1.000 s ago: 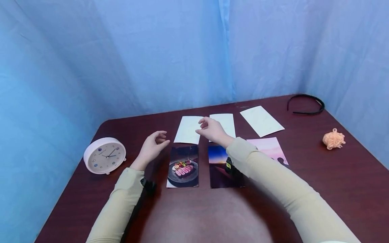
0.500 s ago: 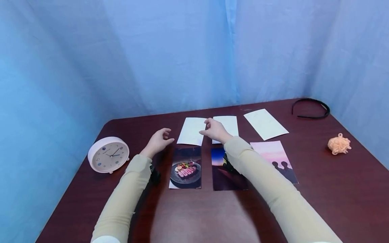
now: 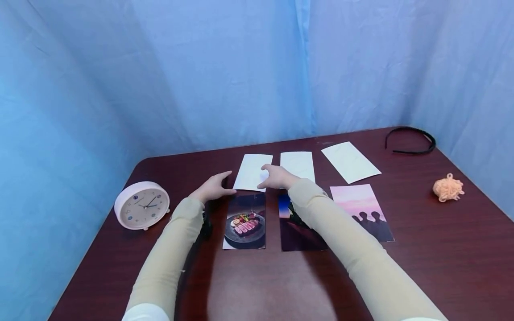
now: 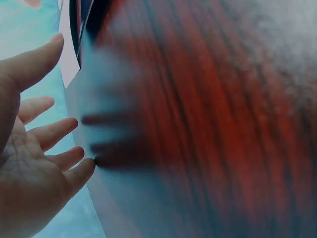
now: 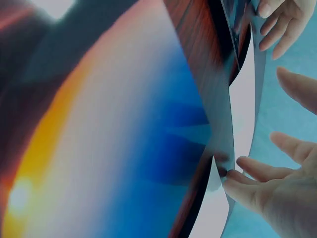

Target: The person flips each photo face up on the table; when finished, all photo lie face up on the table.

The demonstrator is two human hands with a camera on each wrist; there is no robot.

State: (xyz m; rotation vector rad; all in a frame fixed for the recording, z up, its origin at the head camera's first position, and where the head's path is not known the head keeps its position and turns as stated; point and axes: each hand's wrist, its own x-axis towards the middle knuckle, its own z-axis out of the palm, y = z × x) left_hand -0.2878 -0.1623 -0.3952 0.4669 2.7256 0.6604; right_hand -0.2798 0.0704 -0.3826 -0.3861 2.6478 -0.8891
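Observation:
A white blank card (image 3: pixel 250 171) lies behind a photo of a plated steak (image 3: pixel 245 225). My left hand (image 3: pixel 213 187), fingers extended, is at the card's near left corner; in the left wrist view the same hand (image 4: pixel 42 144) has its fingers spread above the wood with nothing held. My right hand (image 3: pixel 278 177) reaches over the right edge of that card, thumb and fingers apart. In the right wrist view the right hand (image 5: pixel 277 186) has fingers at the edge of a white card. Under the right wrist, a sunset photo (image 3: pixel 299 236) is partly hidden.
Two more white cards (image 3: pixel 298 165) (image 3: pixel 350 162) lie along the back, the right one slanted. A pink photo with silhouettes (image 3: pixel 361 205) lies at right. A round white clock (image 3: pixel 142 206) stands left. A black headband (image 3: pixel 413 151) and peach yarn ball (image 3: pixel 448 187) sit far right.
My left hand has moved right, closer to the left white card, and its fingers have straightened. My right hand's thumb and fingers have parted wider over that card's right edge.

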